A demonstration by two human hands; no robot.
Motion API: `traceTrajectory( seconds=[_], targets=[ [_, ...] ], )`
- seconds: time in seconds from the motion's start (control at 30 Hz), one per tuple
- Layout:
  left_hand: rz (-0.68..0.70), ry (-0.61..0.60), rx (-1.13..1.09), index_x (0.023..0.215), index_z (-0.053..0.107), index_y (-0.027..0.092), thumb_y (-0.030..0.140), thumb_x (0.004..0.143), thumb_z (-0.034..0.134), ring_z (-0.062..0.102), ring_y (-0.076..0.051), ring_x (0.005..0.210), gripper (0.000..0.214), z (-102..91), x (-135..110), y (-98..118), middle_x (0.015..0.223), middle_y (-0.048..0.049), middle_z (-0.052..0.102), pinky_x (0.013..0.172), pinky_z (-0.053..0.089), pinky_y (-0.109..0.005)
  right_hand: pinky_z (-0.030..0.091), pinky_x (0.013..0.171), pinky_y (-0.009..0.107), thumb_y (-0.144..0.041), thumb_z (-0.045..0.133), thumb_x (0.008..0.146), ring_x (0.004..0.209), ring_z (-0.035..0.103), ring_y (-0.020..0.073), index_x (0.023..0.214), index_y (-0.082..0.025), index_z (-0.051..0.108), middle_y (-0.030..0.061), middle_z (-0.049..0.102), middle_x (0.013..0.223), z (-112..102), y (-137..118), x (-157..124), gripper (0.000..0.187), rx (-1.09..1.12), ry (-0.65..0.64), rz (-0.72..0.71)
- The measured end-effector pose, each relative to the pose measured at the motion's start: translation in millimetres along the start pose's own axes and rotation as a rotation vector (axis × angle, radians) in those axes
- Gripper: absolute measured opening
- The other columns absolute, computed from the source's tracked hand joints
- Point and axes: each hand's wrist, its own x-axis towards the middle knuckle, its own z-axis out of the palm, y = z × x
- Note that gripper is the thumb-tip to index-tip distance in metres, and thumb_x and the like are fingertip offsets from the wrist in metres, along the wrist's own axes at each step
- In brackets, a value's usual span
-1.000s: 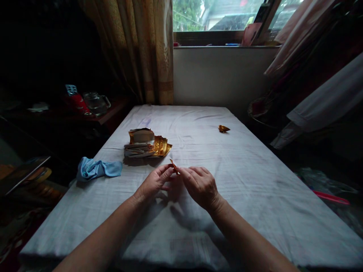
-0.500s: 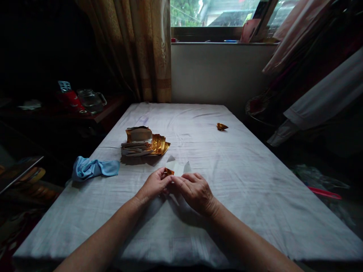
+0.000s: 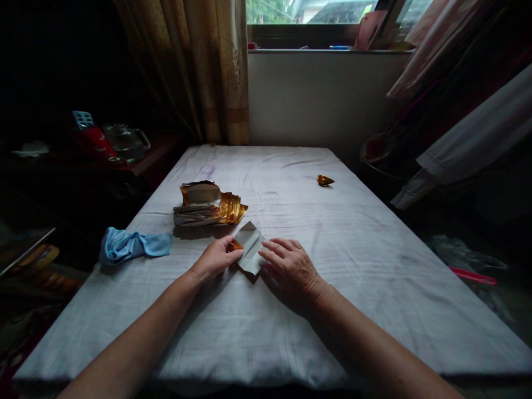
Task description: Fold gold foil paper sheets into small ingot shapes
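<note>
A sheet of gold-backed paper lies partly folded between my hands, its pale grey side facing up and a small gold corner showing at the left. My left hand pinches that left corner between thumb and fingers. At the opposite edge, my right hand has its fingers bent round the paper; its thumb is hidden beneath. Beyond my left hand sits a stack of gold foil paper, some sheets curled upright. Farther off to the right rests a small folded gold paper piece with a pointed end.
A crumpled blue cloth lies at the left edge of the table, which wears a white cloth. Left of it, a glass jug and a red container stand on a dark side table. Clothes hang at the right.
My hands have moved apart, and the paper between them has opened out, showing more of its pale side. The camera view has shifted slightly.
</note>
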Motion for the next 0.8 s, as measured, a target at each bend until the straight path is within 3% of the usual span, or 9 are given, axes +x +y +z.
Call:
traceTrajectory(
  seconds=[0.23, 0.43, 0.67, 0.8],
  targets=[
    [0.05, -0.06, 0.159, 0.07, 0.063, 0.016, 0.047, 0.065, 0.067, 0.049, -0.011, 0.051, 0.032, -5.2, 10, -4, 0.059, 0.0038, 0.057, 0.049, 0.037, -0.021, 0.037, 0.097, 0.039, -0.021, 0.06, 0.093, 0.111, 0.059, 0.023, 0.089, -0.024, 0.071, 0.0032, 0.072, 0.118, 7, 17, 0, 0.012, -0.037, -0.008, -0.078],
    [0.112, 0.05, 0.366, 0.082, 0.072, 0.017, 0.043, 0.074, 0.06, 0.059, -0.017, 0.066, 0.03, -5.2, 12, -3, 0.071, -0.0001, 0.068, 0.057, 0.039, -0.022, 0.039, 0.098, 0.039, -0.019, 0.058, 0.094, 0.108, 0.061, 0.0219, 0.092, -0.021, 0.069, 0.0042, 0.072, 0.116, 4, 12, 1, 0.012, 0.021, -0.05, -0.135],
    [0.193, 0.178, 0.615, 0.082, 0.072, 0.021, 0.033, 0.083, 0.061, 0.063, -0.019, 0.069, 0.016, -2.9, 10, 8, 0.074, -0.0007, 0.071, 0.063, 0.04, -0.024, 0.045, 0.097, 0.042, -0.018, 0.053, 0.093, 0.112, 0.061, 0.0238, 0.092, -0.018, 0.066, 0.0095, 0.07, 0.12, -4, 7, 2, 0.013, 0.143, -0.142, -0.118],
    [0.23, 0.259, 0.734, 0.106, 0.069, 0.021, 0.027, 0.083, 0.067, 0.065, -0.021, 0.077, 0.024, 1.3, 12, 8, 0.083, -0.0029, 0.071, 0.07, 0.044, -0.027, 0.045, 0.101, 0.041, -0.019, 0.052, 0.093, 0.113, 0.061, 0.0237, 0.091, -0.017, 0.064, 0.0104, 0.069, 0.12, -3, 6, 4, 0.012, 0.228, -0.193, -0.107]
  ],
)
